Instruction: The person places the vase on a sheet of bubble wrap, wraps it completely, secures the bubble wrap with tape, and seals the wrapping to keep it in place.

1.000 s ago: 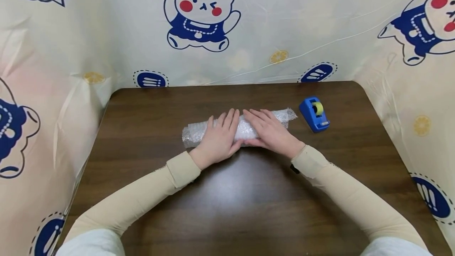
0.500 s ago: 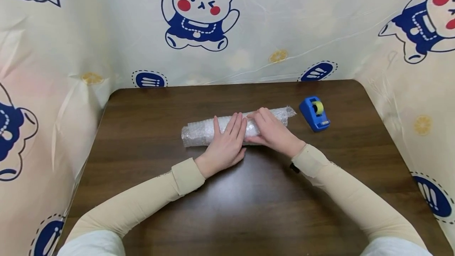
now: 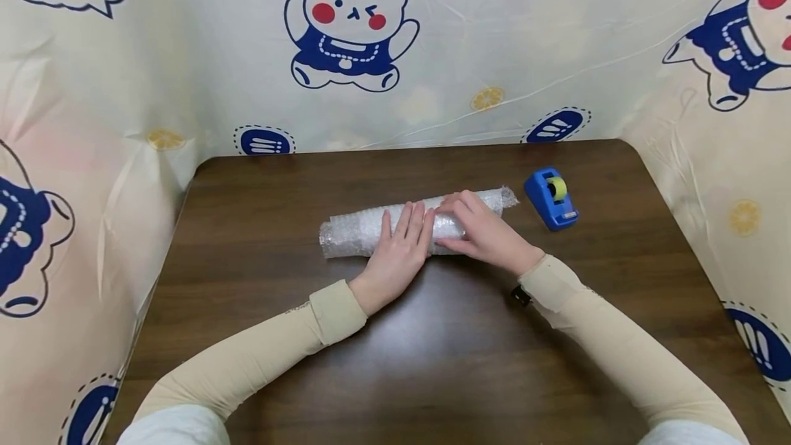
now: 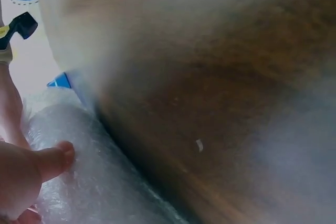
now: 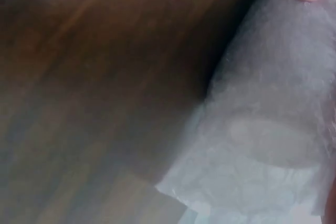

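Observation:
A roll of clear bubble wrap [image 3: 346, 233] lies slantwise across the dark wooden table. My left hand [image 3: 398, 253] rests on its middle with the fingers straight and together. Just to the right, my right hand [image 3: 488, 232] grips the roll, fingers bent over its top and thumb on the near side. Close up in the left wrist view, a thumb [image 4: 58, 161] presses the bubble wrap [image 4: 100, 187]. The right wrist view shows a pale rounded shape through the wrap [image 5: 273, 61] near one end; what lies inside is unclear.
A blue tape dispenser [image 3: 550, 201] with a yellowish roll stands right of the wrap's far end. Behind and beside the table [image 3: 395, 376] hangs a pale printed sheet [image 3: 445, 33]. A small whitish scrap [image 4: 199, 145] lies on the tabletop in the left wrist view.
My left hand has shifted right along the roll and turned slightly. My right hand's fingers, straight before, have bent over the top of the wrap. The roll stays about where it was.

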`<control>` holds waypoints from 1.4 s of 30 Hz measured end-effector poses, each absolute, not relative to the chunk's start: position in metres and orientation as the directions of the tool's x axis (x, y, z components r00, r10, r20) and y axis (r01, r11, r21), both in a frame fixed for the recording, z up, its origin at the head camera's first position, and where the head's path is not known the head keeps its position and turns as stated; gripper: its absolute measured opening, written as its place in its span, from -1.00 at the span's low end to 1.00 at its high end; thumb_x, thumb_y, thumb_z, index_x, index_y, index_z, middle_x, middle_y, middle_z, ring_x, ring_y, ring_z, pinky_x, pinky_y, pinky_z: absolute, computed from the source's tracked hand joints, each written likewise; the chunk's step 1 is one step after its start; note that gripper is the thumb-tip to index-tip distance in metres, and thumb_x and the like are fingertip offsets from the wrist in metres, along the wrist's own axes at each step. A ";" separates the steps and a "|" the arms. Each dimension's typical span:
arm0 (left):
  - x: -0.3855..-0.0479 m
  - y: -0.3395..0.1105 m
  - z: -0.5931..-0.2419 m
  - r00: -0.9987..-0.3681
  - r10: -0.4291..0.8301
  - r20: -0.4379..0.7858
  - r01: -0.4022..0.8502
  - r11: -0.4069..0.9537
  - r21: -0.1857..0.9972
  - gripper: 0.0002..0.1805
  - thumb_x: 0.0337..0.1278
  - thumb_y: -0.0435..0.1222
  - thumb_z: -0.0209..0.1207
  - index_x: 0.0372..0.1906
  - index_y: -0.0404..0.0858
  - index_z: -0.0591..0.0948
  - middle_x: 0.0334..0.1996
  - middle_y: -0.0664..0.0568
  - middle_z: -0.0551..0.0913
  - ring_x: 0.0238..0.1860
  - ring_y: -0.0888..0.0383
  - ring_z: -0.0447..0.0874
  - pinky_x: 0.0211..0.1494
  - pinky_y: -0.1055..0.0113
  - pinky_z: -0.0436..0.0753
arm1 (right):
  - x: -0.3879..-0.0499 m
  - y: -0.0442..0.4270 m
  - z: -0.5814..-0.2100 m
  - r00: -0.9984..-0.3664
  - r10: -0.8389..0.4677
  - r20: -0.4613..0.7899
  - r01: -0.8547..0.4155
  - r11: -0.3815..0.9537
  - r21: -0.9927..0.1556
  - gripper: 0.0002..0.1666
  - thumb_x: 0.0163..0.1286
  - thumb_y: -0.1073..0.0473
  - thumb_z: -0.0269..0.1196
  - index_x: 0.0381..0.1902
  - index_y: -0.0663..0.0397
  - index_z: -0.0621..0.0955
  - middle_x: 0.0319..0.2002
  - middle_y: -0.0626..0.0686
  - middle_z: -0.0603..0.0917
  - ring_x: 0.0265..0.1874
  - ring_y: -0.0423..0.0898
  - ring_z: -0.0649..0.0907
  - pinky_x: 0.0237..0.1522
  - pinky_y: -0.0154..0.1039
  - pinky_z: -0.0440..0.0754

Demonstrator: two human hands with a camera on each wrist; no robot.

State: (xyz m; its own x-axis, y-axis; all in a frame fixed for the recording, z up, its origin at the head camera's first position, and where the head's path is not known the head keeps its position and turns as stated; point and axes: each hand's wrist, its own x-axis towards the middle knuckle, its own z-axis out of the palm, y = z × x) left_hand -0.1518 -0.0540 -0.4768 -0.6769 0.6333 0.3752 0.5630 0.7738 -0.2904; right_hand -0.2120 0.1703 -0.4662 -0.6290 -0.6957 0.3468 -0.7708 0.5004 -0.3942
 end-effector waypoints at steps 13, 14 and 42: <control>-0.192 -0.059 -0.419 -0.840 0.512 0.180 0.541 0.761 0.358 -0.69 0.47 -0.05 0.22 -0.03 -0.20 0.77 -0.10 -0.06 0.74 -0.10 -0.02 0.68 -0.13 0.03 0.65 | -0.209 0.171 -0.473 -0.548 -0.708 0.446 -0.835 0.430 -0.343 -0.51 0.28 0.11 0.53 -0.02 0.24 0.54 0.10 0.27 0.54 0.18 0.19 0.54 0.26 0.09 0.52; -0.198 -0.060 -0.418 -0.857 0.491 0.159 0.507 0.744 0.435 -0.76 0.47 -0.12 0.23 -0.10 -0.19 0.78 -0.18 -0.03 0.73 -0.17 0.01 0.67 -0.15 0.08 0.64 | -0.208 0.171 -0.474 -0.538 -0.706 0.461 -0.842 0.418 -0.342 -0.52 0.28 0.13 0.53 -0.03 0.24 0.54 0.08 0.27 0.54 0.19 0.19 0.54 0.27 0.09 0.52; -0.206 -0.056 -0.460 -0.816 0.573 0.071 0.578 0.808 0.116 0.51 -0.30 0.45 0.46 0.54 -0.56 0.16 0.51 -0.47 0.24 0.30 -0.23 0.59 0.26 0.04 0.63 | -0.206 0.176 -0.478 -0.518 -0.698 0.494 -0.850 0.359 -0.385 -0.59 0.36 0.14 0.47 0.07 0.21 0.63 0.14 0.22 0.54 0.32 0.20 0.50 0.38 0.07 0.45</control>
